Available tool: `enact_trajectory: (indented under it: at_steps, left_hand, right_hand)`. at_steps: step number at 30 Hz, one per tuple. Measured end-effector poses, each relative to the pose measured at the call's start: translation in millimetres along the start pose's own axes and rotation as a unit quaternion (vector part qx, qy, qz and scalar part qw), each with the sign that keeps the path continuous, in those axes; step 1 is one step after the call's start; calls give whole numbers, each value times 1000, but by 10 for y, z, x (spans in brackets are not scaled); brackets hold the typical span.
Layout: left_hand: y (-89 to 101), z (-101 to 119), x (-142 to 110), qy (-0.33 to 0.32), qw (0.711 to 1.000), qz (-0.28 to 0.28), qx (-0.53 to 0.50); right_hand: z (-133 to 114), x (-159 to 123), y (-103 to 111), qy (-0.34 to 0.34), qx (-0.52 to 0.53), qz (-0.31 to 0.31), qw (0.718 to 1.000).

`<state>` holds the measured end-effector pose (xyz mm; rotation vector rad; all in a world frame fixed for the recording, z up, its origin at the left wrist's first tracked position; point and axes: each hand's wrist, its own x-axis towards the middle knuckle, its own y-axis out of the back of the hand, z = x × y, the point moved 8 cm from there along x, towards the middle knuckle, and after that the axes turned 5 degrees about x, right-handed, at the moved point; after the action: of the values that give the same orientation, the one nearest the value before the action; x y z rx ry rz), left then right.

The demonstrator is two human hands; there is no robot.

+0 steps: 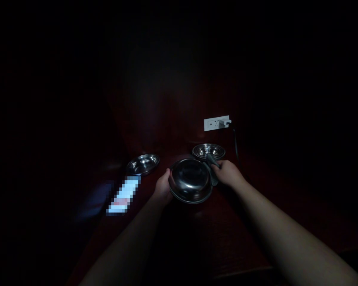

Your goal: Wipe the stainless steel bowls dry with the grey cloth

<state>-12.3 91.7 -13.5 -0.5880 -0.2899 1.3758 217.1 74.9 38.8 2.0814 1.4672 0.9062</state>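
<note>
The scene is very dark. My left hand [162, 188] grips the left rim of a steel bowl [189, 180] that is turned bottom up and tilted toward me above a dark red-brown table [226, 230]. My right hand [228, 172] is closed on a grey cloth [212, 165] pressed against the bowl's right edge. A second steel bowl [142, 163] rests on the table to the left. A third steel dish [209, 151] sits just behind my right hand.
A white wall socket [216, 123] with a plug and a dark cable [235, 143] sits behind the dishes. A glowing blurred rectangle [123, 195] lies on the table at the left. Everything else is lost in darkness.
</note>
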Motion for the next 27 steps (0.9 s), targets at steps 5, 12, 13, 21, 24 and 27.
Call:
enact_trajectory:
  at_steps: [5,12,13,21,24,27]
  left_hand:
    - [17,-24,29,5,1000,-10,-6]
    - [-42,-10,-16,14,1000,-20,-12]
    - [-45,-9,-23,17,1000,-18,-15]
    - [-95,1,-46,25,999,-41,-16]
    - [-110,-3,-68,33,999,-40,-8]
    - [-153,-30,-98,50,997,-53,-1]
  right_hand:
    - [95,57,153,-39,77,35,996]
    - [170,113,337,-36,87,61,994]
    - [170,114,371,-35,79,72,994]
    - [81,109,380,9,18,86,996]
    - [54,98,379,21,-5,90,996]
    - [8,51,431,25,-39,135,990]
